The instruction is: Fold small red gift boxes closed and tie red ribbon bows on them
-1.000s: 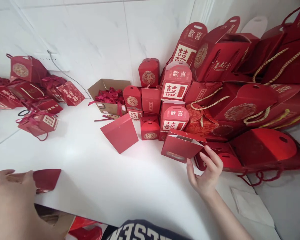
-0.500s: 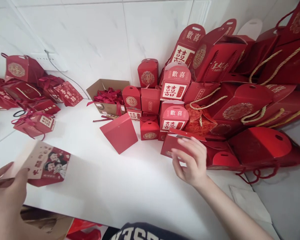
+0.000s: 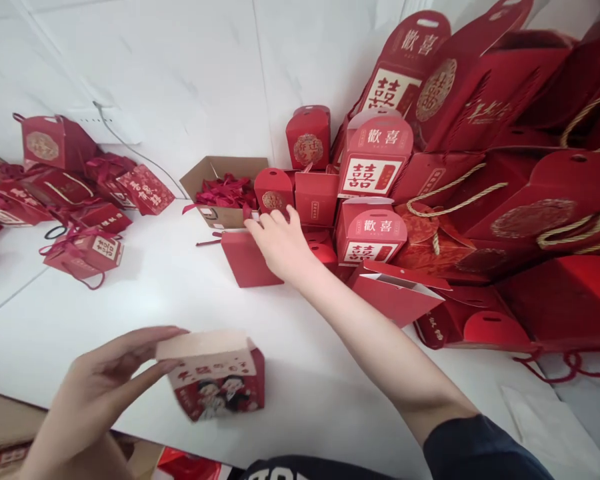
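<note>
My left hand (image 3: 125, 373) pinches the cream top flap of a red gift box (image 3: 225, 383) with two cartoon figures on its front, near the table's front edge. Further back, my right hand (image 3: 283, 243) reaches over a plain red box (image 3: 247, 259), its fingers curled down at that box's top edge. Whether the fingertips grip anything is hidden. Just behind stands an open brown carton (image 3: 225, 217) filled with dark red ribbons (image 3: 225, 190). A thin ribbon strip (image 3: 209, 243) lies left of the plain box.
Stacked red gift boxes (image 3: 370, 175) with rope handles fill the right side. At the left are ribboned red boxes (image 3: 83, 253) and a black ring-shaped item (image 3: 55, 232). A cable (image 3: 130, 153) runs down the tiled wall. White sheets (image 3: 550, 427) lie at the lower right.
My left hand has brought the cartoon box to the right, turning its front toward me. My right hand has moved left from the right-hand boxes to the plain red box. The view has shifted slightly.
</note>
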Demonstrator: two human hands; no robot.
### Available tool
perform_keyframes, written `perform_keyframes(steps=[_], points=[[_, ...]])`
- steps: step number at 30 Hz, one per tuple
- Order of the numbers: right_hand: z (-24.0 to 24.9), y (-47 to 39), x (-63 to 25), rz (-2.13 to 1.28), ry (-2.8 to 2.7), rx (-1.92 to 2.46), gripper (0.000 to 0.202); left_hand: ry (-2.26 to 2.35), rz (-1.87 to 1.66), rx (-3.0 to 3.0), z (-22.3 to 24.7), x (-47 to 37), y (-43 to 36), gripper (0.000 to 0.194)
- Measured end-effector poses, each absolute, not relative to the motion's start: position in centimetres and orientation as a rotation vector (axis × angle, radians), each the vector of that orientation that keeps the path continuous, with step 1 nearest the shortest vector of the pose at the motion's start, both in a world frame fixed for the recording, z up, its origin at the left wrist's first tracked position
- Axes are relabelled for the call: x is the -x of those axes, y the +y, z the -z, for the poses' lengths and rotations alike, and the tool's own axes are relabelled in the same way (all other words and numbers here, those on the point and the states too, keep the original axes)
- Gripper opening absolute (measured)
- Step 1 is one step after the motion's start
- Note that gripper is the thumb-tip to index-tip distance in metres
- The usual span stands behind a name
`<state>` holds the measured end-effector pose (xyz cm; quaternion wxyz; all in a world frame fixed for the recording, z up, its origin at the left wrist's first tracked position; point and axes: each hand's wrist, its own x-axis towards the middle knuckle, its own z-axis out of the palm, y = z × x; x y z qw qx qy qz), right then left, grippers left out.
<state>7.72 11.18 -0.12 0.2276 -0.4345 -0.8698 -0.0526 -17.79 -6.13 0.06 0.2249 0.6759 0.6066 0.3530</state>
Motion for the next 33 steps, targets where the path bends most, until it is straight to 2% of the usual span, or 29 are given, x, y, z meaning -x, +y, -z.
perform_keyframes(steps=[6, 8, 12, 14, 17, 19, 22, 23, 25, 27, 33], points=[[-1.3, 13.1, -8.3, 0.181, -2.252, 1.308, 0.031, 1.302, -1.102, -1.844, 1.9, 13.5, 1.7, 0.029], [-1.5, 12.3, -9.7, -0.013, -2.197, 1.213, 0.026, 1.235, -1.184, -1.802, 2.6, 12.3, 3.6, 0.030], [-1.7, 8.8, -13.4, -0.704, -2.258, 0.906, 0.033, 1.092, -1.270, -1.853, 3.5, 9.6, 5.1, 0.024], [-1.5, 7.0, -14.7, -0.781, -2.273, 0.963, 0.029, 0.956, -1.221, -1.907, 3.5, 8.7, 5.2, 0.026], [-1.2, 5.2, -15.5, -0.695, -2.333, 1.004, 0.006, 0.825, -1.130, -1.986, 3.0, 9.1, 5.7, 0.029], [-1.1, 4.7, -15.5, -0.575, -2.328, 1.061, 0.007, 0.966, -1.216, -2.037, 2.4, 10.9, 6.9, 0.022], [-1.2, 4.3, -15.3, -0.460, -2.327, 1.108, 0.011, 1.517, -1.421, -1.988, 1.7, 14.7, 10.3, 0.018], [-1.3, 4.2, -15.2, -0.452, -2.345, 1.101, 0.011, 1.743, -1.303, -1.974, 1.7, 15.9, 11.7, 0.022], [-1.6, 4.0, -15.3, -0.446, -2.383, 1.086, 0.011, 2.070, -0.799, -1.816, 2.2, 17.2, 14.3, 0.025], [-2.0, 3.6, -15.5, -0.437, -2.401, 1.100, 0.011, 2.131, -0.578, -1.704, 3.5, 17.1, 16.3, 0.027], [-2.8, 2.6, -17.2, -0.359, -2.379, 1.210, 0.012, 2.120, -0.510, -1.621, 7.6, 12.8, 18.2, 0.031]])
